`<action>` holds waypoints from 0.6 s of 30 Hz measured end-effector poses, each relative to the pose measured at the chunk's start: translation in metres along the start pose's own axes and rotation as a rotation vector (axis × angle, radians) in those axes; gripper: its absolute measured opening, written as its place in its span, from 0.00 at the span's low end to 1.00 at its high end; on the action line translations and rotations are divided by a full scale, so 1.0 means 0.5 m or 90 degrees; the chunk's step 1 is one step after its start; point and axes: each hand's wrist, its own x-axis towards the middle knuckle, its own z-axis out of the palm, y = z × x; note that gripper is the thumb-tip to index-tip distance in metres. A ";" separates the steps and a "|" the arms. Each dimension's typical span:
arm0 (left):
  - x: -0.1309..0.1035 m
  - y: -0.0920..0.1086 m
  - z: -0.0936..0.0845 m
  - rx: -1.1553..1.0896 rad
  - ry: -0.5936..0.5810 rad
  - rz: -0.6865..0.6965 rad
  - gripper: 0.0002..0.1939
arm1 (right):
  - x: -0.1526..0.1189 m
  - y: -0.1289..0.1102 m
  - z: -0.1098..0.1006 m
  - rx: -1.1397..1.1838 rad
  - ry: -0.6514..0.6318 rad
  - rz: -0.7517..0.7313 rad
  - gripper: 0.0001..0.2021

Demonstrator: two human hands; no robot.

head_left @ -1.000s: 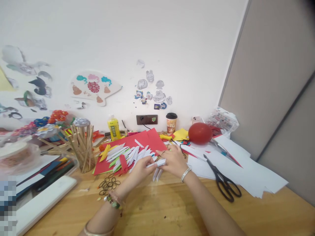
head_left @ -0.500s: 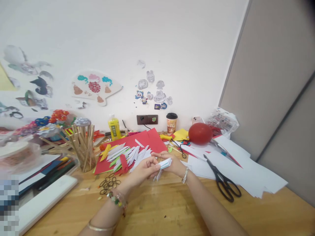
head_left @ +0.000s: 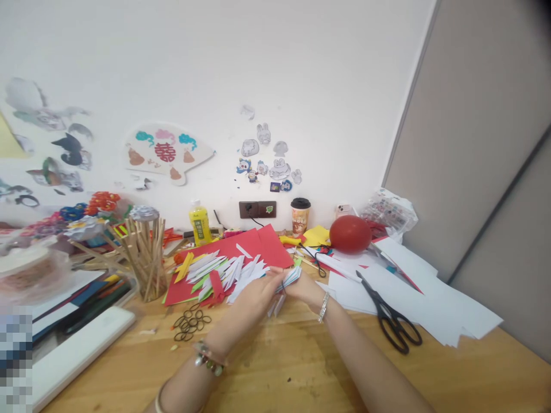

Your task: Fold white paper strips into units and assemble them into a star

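Both hands meet at the middle of the wooden table. My left hand (head_left: 264,291) is closed against a small bundle of folded white and pale blue paper (head_left: 291,277); a thin dark band seems to cross it. Around the bundle's other side, my right hand (head_left: 305,287) is closed too. Its fingers are partly hidden behind the paper. More folded white strips (head_left: 276,306) hang below the hands. Just left lies a heap of folded paper pieces (head_left: 235,275), mostly white, on red sheets (head_left: 272,245). Dark elastic bands (head_left: 191,322) lie nearer the front.
Black scissors (head_left: 390,316) rest on white sheets (head_left: 413,298) at the right. Behind stand a red balloon-like object (head_left: 350,234), a lidded cup (head_left: 300,217) and a yellow bottle (head_left: 200,223). A jar of wooden sticks (head_left: 150,267) stands at the left.
My left hand has turned over and moved in closer to the bundle, its wrist rolling with the bracelets. The bundle tilts more upright. My right hand has barely moved.
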 end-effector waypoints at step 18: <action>0.008 0.023 0.052 -0.078 0.258 -0.350 0.08 | 0.005 0.032 0.064 0.016 0.043 0.022 0.17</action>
